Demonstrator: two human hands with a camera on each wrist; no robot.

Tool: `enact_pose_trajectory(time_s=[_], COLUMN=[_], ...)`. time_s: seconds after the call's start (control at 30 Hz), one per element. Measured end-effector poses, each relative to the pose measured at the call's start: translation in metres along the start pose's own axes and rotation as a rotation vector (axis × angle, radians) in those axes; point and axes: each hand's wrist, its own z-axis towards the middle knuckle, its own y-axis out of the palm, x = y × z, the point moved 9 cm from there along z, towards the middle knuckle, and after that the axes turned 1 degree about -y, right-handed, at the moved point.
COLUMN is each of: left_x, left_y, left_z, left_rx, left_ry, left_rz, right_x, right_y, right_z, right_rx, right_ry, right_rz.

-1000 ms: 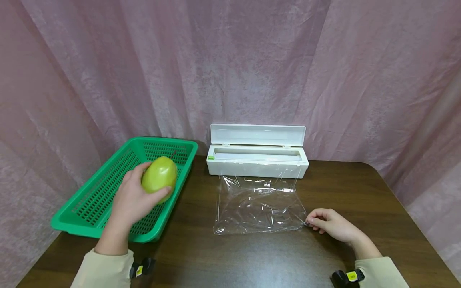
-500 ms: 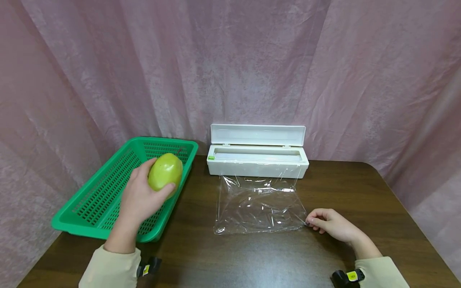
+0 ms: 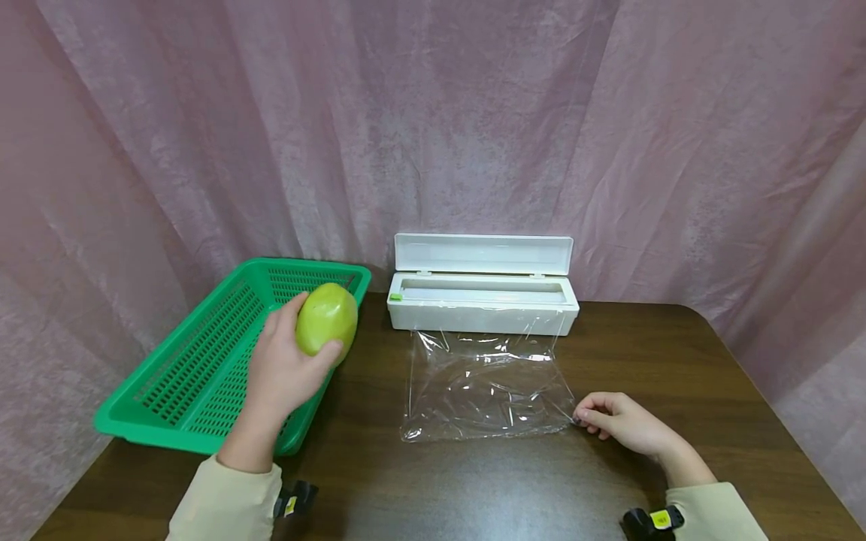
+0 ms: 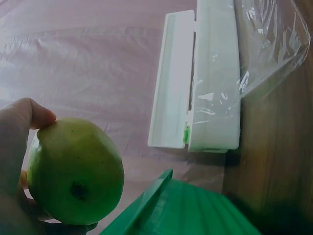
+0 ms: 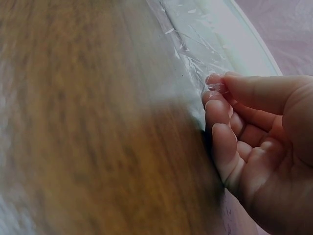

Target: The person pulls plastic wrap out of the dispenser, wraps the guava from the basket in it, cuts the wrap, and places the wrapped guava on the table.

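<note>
In the head view my left hand (image 3: 284, 372) holds a glossy yellow-green pear (image 3: 328, 319) above the right rim of the green basket (image 3: 183, 441). The left wrist view shows the pear's dark blossom end (image 4: 79, 191), with the thumb and fingers round its side. My right hand (image 3: 629, 424) pinches the near right corner of a sheet of clear cling film (image 3: 487, 387) between thumb and forefinger. From the white cling film box (image 3: 483, 315) the film runs forward over the brown table. The box's lid (image 3: 483, 254) stands raised.
The slotted basket lies at the left of the dark wooden table (image 3: 473, 488). Pink curtains (image 3: 433, 120) hang close behind the box and the basket. A small green tab (image 3: 396, 297) sits at the box's left end.
My left hand has carried the pear right and slightly away from me, from over the basket's inside to its right rim. The right hand and the film have stayed still.
</note>
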Motion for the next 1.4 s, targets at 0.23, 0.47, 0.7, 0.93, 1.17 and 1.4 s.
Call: enact_pose_trajectory(time_s=[0.23,0.47,0.7,0.93,1.17,1.4], left_x=[0.007,0.013,0.017,0.02,0.023,0.028], left_y=[0.01,0.02,0.032,0.044,0.055,0.065], left_z=[0.001,0.0,0.0,0.0,-0.001,-0.002], left_rx=[-0.001,-0.004,-0.011,-0.034,-0.062,-0.082], left_ry=[0.009,0.0,0.005,0.028,0.046,0.067], left_rz=[-0.006,-0.018,-0.027,-0.048,-0.041,-0.04], right_x=[-0.002,-0.003,-0.004,-0.004,-0.004,-0.004], right_y=[0.001,0.001,0.002,0.002,0.003,0.002], right_z=[-0.002,-0.002,-0.002,-0.002,-0.002,-0.003], right_rx=[-0.004,-0.001,-0.002,-0.003,-0.002,0.0], right_ry=[-0.001,-0.001,0.004,0.006,0.008,0.01], right_rz=[0.0,0.005,0.0,0.001,0.002,0.003])
